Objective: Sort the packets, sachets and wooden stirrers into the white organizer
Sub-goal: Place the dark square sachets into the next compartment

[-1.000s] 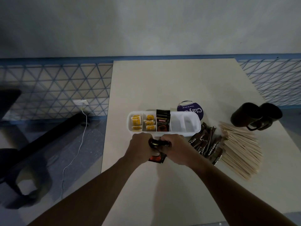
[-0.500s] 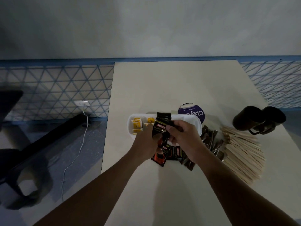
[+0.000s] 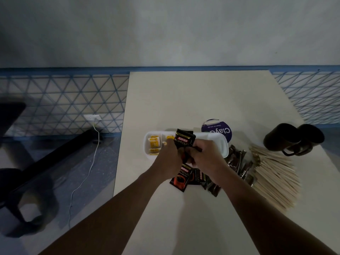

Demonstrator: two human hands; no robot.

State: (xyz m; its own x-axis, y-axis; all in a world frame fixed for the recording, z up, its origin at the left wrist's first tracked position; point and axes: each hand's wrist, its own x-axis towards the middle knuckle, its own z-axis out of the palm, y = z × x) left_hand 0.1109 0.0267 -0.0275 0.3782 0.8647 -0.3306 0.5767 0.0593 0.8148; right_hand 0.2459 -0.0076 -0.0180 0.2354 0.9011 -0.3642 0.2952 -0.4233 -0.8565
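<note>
Beige table (image 3: 202,100) fills mid-frame. Your right hand (image 3: 207,157) pinches a black packet (image 3: 184,139), held over the white organizer (image 3: 219,142) at centre; your left hand (image 3: 168,159) appears to grip its lower part, fingers hidden. Loose packets (image 3: 181,181) lie below your hands; brown sachets (image 3: 237,162) and wooden stirrers (image 3: 272,173) lie at right.

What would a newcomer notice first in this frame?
The left hand and right hand meet at centre, gripping black Kopiko packets just over the white organizer, whose left compartments hold yellow sachets. To the right lies a broad fan of wooden stirrers, with two dark mugs beyond it.
</note>
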